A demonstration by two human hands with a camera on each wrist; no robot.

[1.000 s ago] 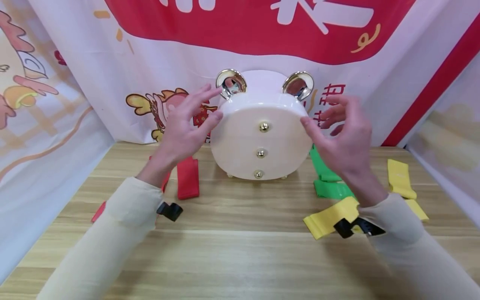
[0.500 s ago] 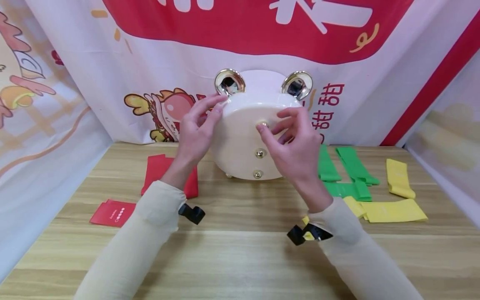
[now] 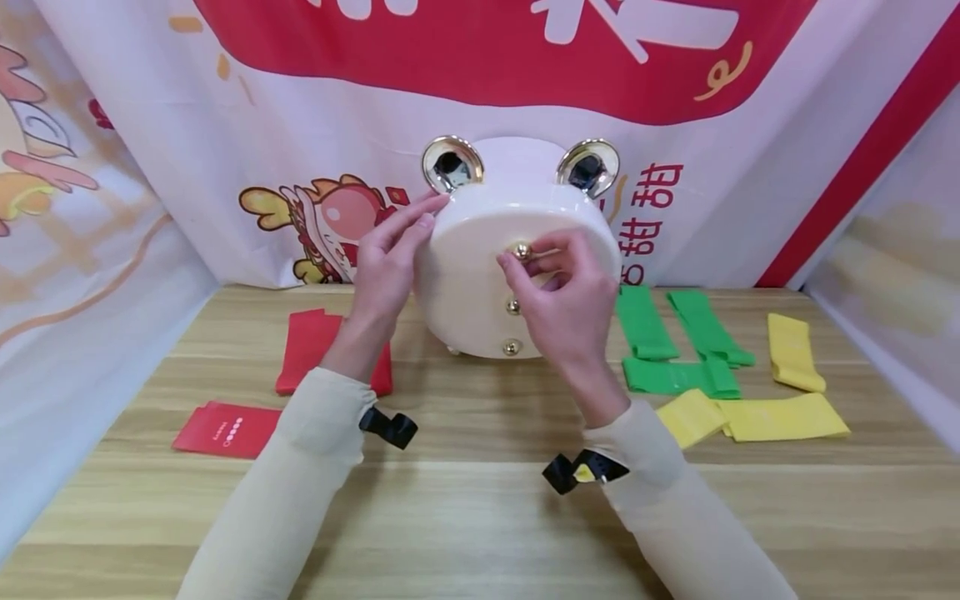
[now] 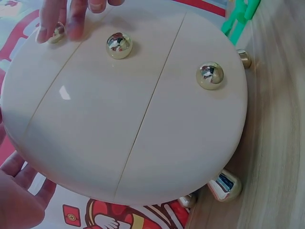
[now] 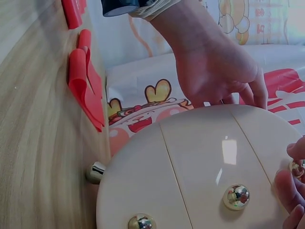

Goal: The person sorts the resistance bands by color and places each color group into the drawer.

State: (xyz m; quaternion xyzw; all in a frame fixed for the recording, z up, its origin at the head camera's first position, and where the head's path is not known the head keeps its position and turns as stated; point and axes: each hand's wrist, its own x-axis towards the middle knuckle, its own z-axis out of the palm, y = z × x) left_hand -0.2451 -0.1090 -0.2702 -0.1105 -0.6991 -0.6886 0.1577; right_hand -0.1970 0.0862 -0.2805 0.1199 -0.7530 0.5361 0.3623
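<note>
A glossy white rounded drawer box point(image 3: 468, 292) with gold-rimmed ears stands at the back of the table. Down its front run gold ball knobs, and seams between the drawers show in the left wrist view. My right hand point(image 3: 573, 308) pinches the top drawer knob point(image 3: 522, 250) between thumb and fingers; the middle knob point(image 4: 119, 45) and the lower knob point(image 4: 209, 75) are untouched. On the box's left side rests my left hand point(image 3: 386, 267), fingers fairly straight along its upper edge below the left ear point(image 3: 453, 164). Its fingertips are partly hidden behind the box in the right wrist view.
Red bands point(image 3: 303, 350) lie folded at the left on the wooden table point(image 3: 465, 517), with another red band point(image 3: 228, 429) nearer. Green bands point(image 3: 648, 321) and yellow bands point(image 3: 787, 417) lie at the right. A printed cloth point(image 3: 360, 117) hangs right behind the box.
My right hand has moved left from the box's right side to the top knob and now pinches it. My left hand has come in against the left side.
</note>
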